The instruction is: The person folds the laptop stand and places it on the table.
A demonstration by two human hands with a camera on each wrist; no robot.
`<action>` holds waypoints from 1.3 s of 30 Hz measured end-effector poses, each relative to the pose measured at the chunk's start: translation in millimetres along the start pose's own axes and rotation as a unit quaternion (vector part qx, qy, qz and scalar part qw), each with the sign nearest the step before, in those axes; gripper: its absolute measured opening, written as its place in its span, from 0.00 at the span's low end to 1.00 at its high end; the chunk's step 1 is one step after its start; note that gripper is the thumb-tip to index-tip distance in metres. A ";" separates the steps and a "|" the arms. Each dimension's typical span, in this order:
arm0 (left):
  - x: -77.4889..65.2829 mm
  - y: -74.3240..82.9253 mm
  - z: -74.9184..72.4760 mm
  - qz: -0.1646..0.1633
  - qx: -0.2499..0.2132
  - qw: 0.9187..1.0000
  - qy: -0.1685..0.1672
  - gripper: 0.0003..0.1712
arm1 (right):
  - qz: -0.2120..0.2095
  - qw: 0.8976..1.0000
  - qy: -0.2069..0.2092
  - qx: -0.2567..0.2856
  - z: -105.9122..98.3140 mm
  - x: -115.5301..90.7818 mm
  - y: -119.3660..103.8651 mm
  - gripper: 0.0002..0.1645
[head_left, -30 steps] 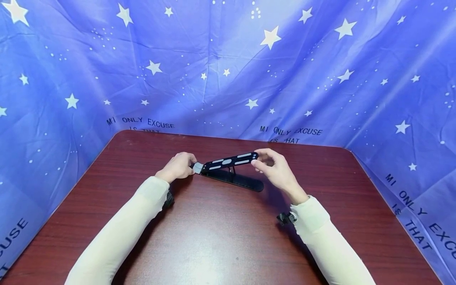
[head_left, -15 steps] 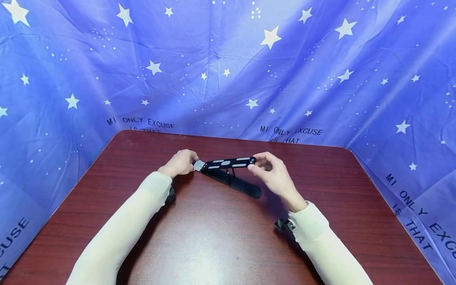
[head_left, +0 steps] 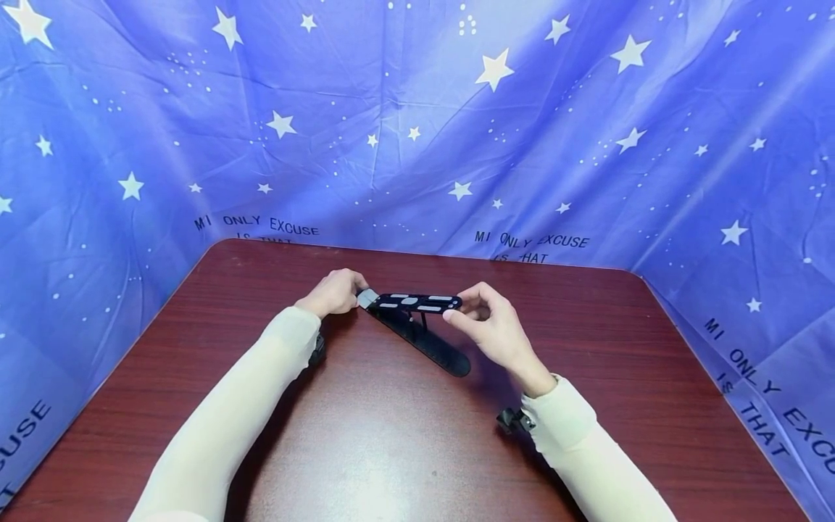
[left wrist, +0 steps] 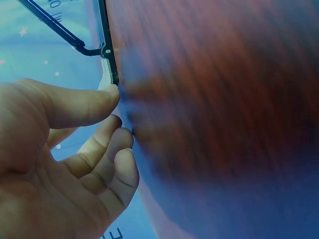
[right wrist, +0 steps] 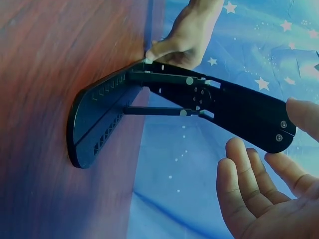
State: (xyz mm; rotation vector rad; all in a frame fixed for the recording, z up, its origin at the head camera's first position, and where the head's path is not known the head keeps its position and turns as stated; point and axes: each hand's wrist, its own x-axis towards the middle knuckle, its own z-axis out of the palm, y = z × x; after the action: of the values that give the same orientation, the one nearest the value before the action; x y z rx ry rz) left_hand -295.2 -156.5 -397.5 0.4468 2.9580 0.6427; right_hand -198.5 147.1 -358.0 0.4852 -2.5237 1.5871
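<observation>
A black folding laptop stand (head_left: 417, 302) with light grey pads stands unfolded on the table, its upper plate raised above the long base (head_left: 438, 351). Two thin struts (right wrist: 158, 111) join plate and base in the right wrist view. At the stand's grey hinged end (head_left: 367, 297), my left hand (head_left: 335, 292) pinches it between thumb and fingers; the fingertip contact is partly hidden. My right hand (head_left: 492, 333) pinches the raised plate's free end, thumb on one side and index finger on the other. The other right fingers (right wrist: 249, 174) are spread off the plate.
The dark red wooden table (head_left: 365, 420) reaches back to a blue star-printed curtain (head_left: 391, 94), which surrounds its far and side edges. Small black cameras (head_left: 515, 420) are strapped at both wrists.
The stand has turned on the table, its right end swinging toward me. My right hand has moved slightly left and nearer with it; my left hand has shifted slightly away and right.
</observation>
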 end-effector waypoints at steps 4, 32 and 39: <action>3.5 1.0 0.6 0.002 -0.001 1.000 0.000 0.23 | -0.001 1.000 -0.001 0.000 4.3 -3.1 -2.5 0.17; -17.1 5.9 5.9 -0.036 -0.110 0.993 0.000 0.31 | 0.003 0.993 -0.097 0.062 -18.7 10.7 2.9 0.19; -17.9 5.6 5.6 -0.046 -0.112 0.993 0.004 0.30 | 0.013 0.994 -0.096 0.058 -16.2 11.8 2.4 0.17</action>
State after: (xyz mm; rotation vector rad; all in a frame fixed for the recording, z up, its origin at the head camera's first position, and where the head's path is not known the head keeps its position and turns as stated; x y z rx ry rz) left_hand -275.9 -154.8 -399.9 0.2868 2.8471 0.9533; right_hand -211.5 160.1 -349.7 0.6519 -2.5923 1.7858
